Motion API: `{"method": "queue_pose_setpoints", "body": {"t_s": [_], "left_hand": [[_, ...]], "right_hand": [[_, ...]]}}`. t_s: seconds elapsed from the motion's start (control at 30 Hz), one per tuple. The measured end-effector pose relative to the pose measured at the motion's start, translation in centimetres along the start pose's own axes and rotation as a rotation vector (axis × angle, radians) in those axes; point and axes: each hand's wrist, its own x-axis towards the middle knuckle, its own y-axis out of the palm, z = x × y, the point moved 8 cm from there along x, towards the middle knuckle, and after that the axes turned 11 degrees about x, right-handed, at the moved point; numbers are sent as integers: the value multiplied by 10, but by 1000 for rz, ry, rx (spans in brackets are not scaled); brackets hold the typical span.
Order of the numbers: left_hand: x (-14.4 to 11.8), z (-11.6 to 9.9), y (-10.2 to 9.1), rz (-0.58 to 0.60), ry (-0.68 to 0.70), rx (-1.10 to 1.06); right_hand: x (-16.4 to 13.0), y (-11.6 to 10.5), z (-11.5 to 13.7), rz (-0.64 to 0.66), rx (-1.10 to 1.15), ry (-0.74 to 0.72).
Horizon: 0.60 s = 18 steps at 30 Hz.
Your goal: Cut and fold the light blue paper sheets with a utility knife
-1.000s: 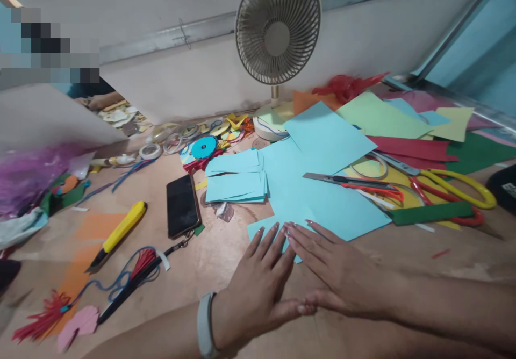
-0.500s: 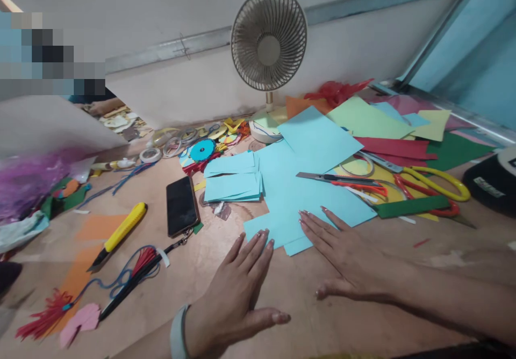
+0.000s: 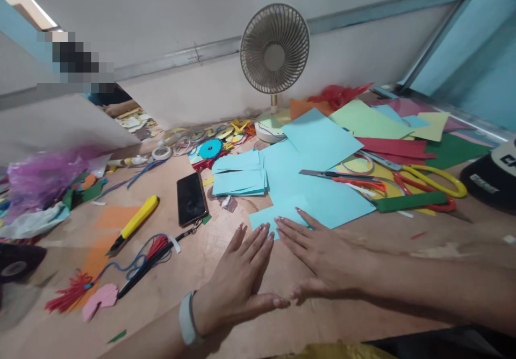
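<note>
Pressing flat | left hand and right hand are spread open, palms down | fingertips are laid on light blue paper | thumbs almost touching on table

light-blue paper sheet | flat on table | near corner under fingertips

Just beyond the fingertips and to their left lies a black phone, with a yellow utility knife farther left and a red tassel nearer the wrist. Ahead of the hands sits a stack of light blue squares, and behind it a small fan. Off to the right rest a box cutter, yellow-handled scissors and a green strip.
</note>
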Motion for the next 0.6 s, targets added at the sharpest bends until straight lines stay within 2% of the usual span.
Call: {"method": "queue_pose_setpoints", "body": {"t_s": [0.2, 0.33, 0.43, 0.53, 0.6], "left_hand": [[-14, 6, -5, -23, -42, -36], [-18, 8, -7, -19, -45, -46], [-19, 9, -12, -45, -48, -39], [-20, 8, -17, -80, -30, -7], [-20, 7, -18, -98, -28, 26]], "right_hand": [[-28, -10, -24, -87, -32, 34], [-32, -15, -22, -88, -9, -22], [-38, -35, -20, -235, -12, -69], [-46, -51, -32, -369, -54, 17], [-46, -46, -39, -328, -89, 61]]}}
